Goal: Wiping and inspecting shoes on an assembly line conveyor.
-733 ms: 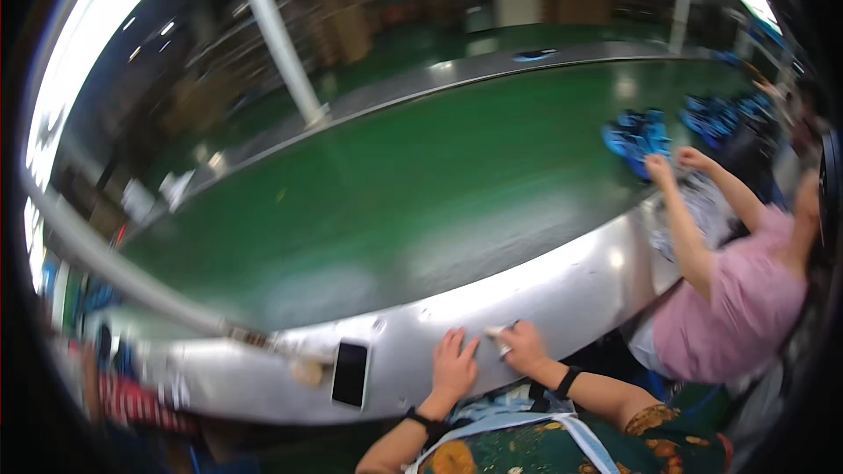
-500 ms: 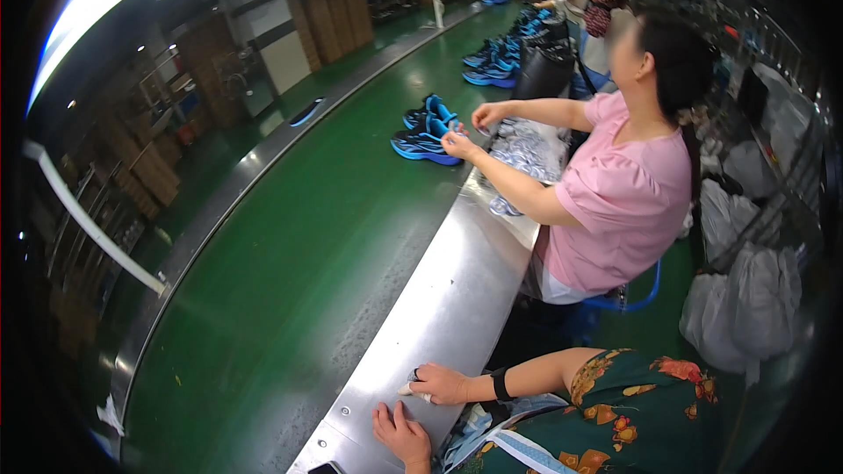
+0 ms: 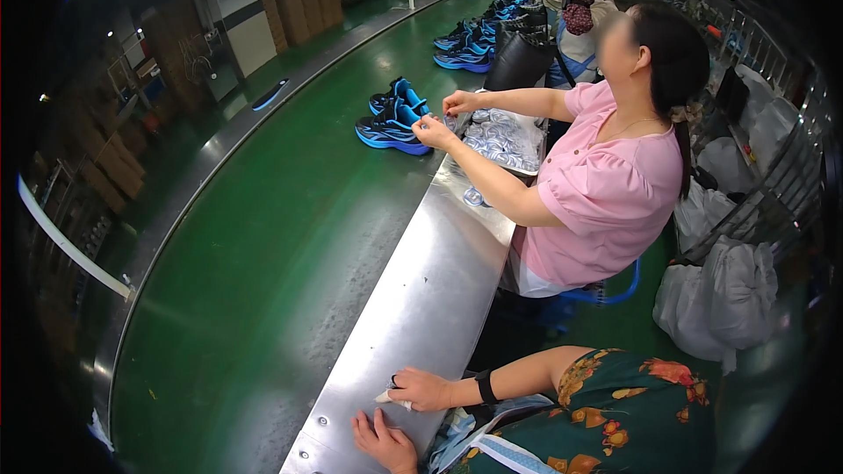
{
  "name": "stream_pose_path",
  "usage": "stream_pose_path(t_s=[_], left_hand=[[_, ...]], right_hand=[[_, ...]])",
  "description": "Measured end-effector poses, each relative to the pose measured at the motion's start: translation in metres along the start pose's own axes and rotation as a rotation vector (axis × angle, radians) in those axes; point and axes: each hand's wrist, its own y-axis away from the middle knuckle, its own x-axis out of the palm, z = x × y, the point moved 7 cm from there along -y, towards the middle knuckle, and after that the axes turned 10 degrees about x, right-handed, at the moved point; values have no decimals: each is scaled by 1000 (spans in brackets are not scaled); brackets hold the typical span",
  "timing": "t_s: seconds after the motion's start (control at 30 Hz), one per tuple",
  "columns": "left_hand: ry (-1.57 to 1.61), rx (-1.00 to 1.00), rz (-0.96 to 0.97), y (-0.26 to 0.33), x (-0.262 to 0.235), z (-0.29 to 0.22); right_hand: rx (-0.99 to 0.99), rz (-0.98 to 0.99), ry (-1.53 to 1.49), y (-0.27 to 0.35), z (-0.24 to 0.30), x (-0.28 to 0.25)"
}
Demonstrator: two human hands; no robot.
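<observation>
The right hand point(image 3: 426, 390) is clamped on a small whitish cloth-like scrap point(image 3: 393, 399) (probably light and soft, best pinched at its bunched middle) over the metal ledge point(image 3: 421, 298), at twelve o'clock from the left hand point(image 3: 385, 444), which lies apart, fingers spread.

A bare metal ledge point(image 3: 413, 290) runs from the near middle toward the far right, two screw heads point(image 3: 322, 421) set in its near end. The left hand point(image 3: 386, 446) rests there, fingers spread, beside the right hand point(image 3: 423, 389), which pinches a pale pointed piece point(image 3: 384, 398). Farther along lie a small round silvery item point(image 3: 474, 197) and a white tray point(image 3: 523, 172) of silvery packets point(image 3: 500, 142). Left of the ledge, a broad green surface point(image 3: 263, 254) (a tiny pale fleck point(image 3: 152, 395) shows near left) carries a blue-and-black shoe pair point(image 3: 391, 133) and, farther off, more shoes point(image 3: 465, 57).
</observation>
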Motion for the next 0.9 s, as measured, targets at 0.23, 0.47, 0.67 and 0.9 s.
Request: stream_pose_path(t_s=[0.23, 0.47, 0.67, 0.9], left_hand=[[-9, -9, -13, -8, -5, -5], [-20, 25, -24, -13, -12, -11], [-5, 6, -13, -14, -16, -10], [-58, 2, -18, -15, -11, -8]], right_hand=[[-34, -21, 18, 1, 1, -2], [16, 44, 8, 0, -2, -3], [36, 66, 5, 2, 2, 3], [69, 130, -59, -6, -3, 1]])
